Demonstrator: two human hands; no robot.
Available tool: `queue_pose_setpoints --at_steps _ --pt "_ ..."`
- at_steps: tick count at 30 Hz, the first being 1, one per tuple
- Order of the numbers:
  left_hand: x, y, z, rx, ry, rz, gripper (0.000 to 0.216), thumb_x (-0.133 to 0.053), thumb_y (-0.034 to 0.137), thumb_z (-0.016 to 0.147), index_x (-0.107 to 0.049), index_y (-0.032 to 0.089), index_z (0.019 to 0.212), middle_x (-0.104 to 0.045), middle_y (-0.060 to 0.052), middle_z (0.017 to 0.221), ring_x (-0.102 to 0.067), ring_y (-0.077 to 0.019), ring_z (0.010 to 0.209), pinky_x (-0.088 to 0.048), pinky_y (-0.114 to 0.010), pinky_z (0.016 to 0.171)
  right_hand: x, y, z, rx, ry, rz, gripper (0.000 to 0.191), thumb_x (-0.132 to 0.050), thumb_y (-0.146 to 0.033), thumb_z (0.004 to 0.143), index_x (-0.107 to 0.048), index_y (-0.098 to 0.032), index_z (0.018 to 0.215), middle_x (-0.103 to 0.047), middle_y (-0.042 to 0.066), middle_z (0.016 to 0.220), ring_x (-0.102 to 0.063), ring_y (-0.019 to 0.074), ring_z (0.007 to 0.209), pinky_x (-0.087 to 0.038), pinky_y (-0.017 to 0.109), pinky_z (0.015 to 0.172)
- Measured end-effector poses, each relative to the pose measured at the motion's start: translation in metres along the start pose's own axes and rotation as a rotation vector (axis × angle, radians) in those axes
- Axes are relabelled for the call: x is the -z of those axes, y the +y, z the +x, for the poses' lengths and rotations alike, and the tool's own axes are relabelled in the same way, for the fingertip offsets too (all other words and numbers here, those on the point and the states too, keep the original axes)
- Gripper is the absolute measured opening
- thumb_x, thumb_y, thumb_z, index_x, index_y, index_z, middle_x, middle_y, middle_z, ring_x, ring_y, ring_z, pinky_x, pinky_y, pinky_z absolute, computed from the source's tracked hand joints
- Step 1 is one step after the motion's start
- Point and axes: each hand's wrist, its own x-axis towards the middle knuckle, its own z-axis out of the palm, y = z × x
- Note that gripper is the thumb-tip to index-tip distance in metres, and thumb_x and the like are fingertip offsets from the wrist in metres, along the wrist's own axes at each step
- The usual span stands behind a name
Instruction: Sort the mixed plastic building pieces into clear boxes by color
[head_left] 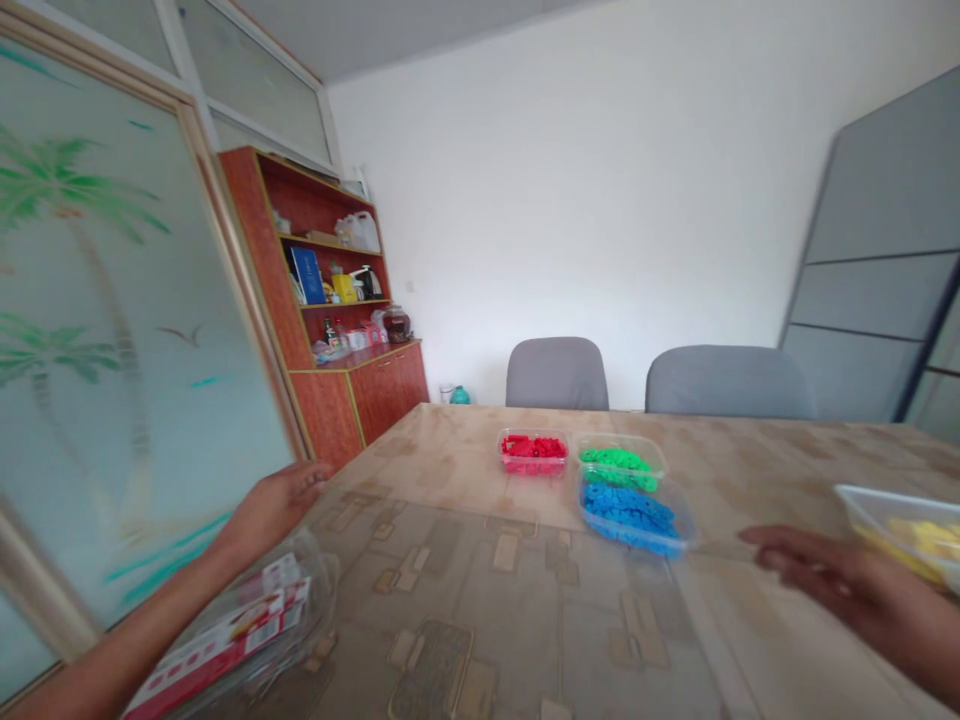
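Observation:
My left hand (279, 505) rests at the table's left edge, fingers stretched out and holding nothing, just beyond a clear plastic box with a red and white card inside (247, 625). My right hand (832, 580) lies flat over the table on the right, fingers extended and empty, beside a clear tub of yellow pieces (900, 535). Between the hands, further back, stand three clear tubs: red pieces (533, 452), green pieces (619, 462) and blue pieces (631, 516).
The table (480, 610) has a patterned beige cover. Two grey chairs (556, 373) stand at its far side. A red wooden shelf cabinet (330, 320) is at the back left, a frosted glass door with palm trees (112, 380) close on the left.

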Motion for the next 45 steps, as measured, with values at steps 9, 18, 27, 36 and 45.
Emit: queue_pose_setpoints --at_steps 9,18,27,36,45 --pt "-0.153 0.116 0.065 0.231 -0.242 -0.38 0.027 -0.056 0.032 0.094 -0.058 0.014 0.115 -0.063 -0.007 0.109 -0.064 -0.019 0.089 -0.055 -0.037 0.076 -0.102 -0.095 0.012 0.088 -0.456 0.245 0.034 -0.042 -0.034 0.085 -0.069 -0.014 0.094 -0.069 0.007 0.071 -0.061 0.0179 0.061 -0.045 0.025 0.054" --pt "-0.237 0.167 0.091 0.485 -0.411 -0.557 0.03 -0.057 0.031 0.093 -0.056 0.015 0.119 -0.059 -0.009 0.117 -0.062 -0.0217 0.097 -0.054 -0.041 0.081 -0.091 -0.087 0.007 -0.029 -0.542 0.362 0.035 -0.045 -0.037 0.084 -0.067 -0.012 0.096 -0.07 0.01 0.076 -0.061 0.0178 0.061 -0.045 0.027 0.057" --pt "-0.209 0.137 0.073 0.498 -0.386 -0.617 0.03 -0.057 0.03 0.093 -0.055 0.015 0.12 -0.059 -0.009 0.117 -0.062 -0.0216 0.097 -0.054 -0.041 0.081 -0.093 -0.084 0.011 -0.087 -0.472 0.545 0.039 -0.056 -0.053 0.082 -0.067 -0.017 0.094 -0.068 0.004 0.071 -0.058 0.0137 0.056 -0.045 0.025 0.054" --pt "-0.161 0.121 0.017 0.369 -0.393 -0.666 0.029 -0.049 0.018 0.094 -0.049 0.012 0.123 -0.064 -0.002 0.081 -0.059 -0.0097 0.054 -0.05 -0.022 0.049 -0.108 -0.086 0.011 -0.198 -0.354 0.759 0.061 -0.059 -0.07 0.073 -0.065 -0.022 0.11 -0.067 0.005 0.085 -0.061 0.0145 0.057 -0.045 0.026 0.048" --pt "-0.127 0.123 -0.096 0.285 -0.519 -0.787 0.073 -0.058 0.029 0.078 -0.027 0.029 0.143 -0.041 -0.018 0.144 -0.06 -0.0058 0.045 -0.047 -0.02 0.038 -0.123 -0.108 -0.004 -0.325 -0.488 0.793 0.084 -0.049 -0.071 0.08 -0.037 -0.016 0.143 -0.069 0.01 0.089 -0.064 0.0159 0.061 -0.046 0.023 0.046"
